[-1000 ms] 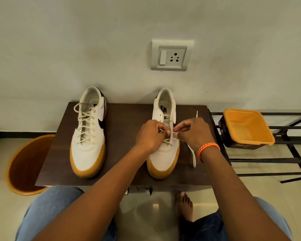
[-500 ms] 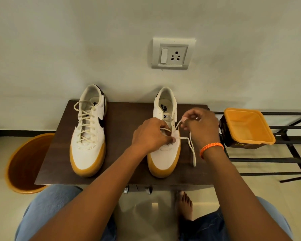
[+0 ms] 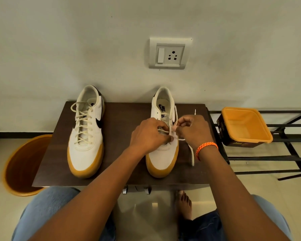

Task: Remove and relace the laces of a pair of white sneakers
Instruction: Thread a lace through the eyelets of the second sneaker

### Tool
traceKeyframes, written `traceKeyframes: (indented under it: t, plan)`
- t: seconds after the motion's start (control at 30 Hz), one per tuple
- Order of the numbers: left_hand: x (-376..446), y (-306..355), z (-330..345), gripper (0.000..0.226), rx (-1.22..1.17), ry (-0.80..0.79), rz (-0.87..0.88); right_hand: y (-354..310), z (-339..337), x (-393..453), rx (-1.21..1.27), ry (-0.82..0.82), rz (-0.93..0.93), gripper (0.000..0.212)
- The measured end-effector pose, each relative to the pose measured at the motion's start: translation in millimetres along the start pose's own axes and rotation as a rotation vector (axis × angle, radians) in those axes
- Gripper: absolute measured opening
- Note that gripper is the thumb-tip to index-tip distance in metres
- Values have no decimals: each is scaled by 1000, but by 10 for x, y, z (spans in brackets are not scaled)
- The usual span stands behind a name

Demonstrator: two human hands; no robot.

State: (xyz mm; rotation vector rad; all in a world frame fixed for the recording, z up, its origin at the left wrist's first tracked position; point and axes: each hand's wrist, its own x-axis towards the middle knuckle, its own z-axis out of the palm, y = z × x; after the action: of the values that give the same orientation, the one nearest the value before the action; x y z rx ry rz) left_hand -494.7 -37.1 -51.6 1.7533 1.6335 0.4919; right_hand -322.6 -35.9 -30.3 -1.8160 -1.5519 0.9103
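Two white sneakers with tan soles stand on a dark wooden table (image 3: 122,164). The left sneaker (image 3: 86,133) is fully laced. The right sneaker (image 3: 163,153) has lace only through its lower eyelets. My left hand (image 3: 149,136) rests on the right sneaker's lower eyelets, fingers closed on the lace. My right hand (image 3: 193,130), with an orange wrist band, pinches the cream lace (image 3: 191,153) beside the sneaker's right eyelets. The lace's loose end trails down the table to the right of the shoe.
An orange tub (image 3: 245,126) sits on a black metal rack (image 3: 285,159) to the right of the table. An orange bucket (image 3: 23,166) stands on the floor at the left. A wall socket (image 3: 169,53) is above. My knees and a bare foot are below the table's near edge.
My right hand lifted up and to the right, drawing the lace out, then came back down towards the eyelets. My left hand stayed on the shoe.
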Motion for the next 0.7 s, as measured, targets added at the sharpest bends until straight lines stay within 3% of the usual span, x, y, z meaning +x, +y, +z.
traceKeyframes:
  t: [0.23, 0.33, 0.4, 0.6, 0.7]
  plan:
    - [13, 6, -34, 25, -24, -56, -6, -48, -156, 75, 365, 213, 31, 15]
    - [18, 6, -12, 10, -14, -28, 7, 8, -78, 66, 202, 6, 69, 4]
    - [15, 8, -2, 21, 8, 3, 19, 61, -10, 59, 75, -106, 87, 7]
    - [-4, 33, 11, 21, 137, 39, 43, 30, -36, 25, 45, -37, 52, 10]
    - [-5, 20, -2, 20, 140, 32, 50, 22, -113, 44, 144, 80, 32, 10]
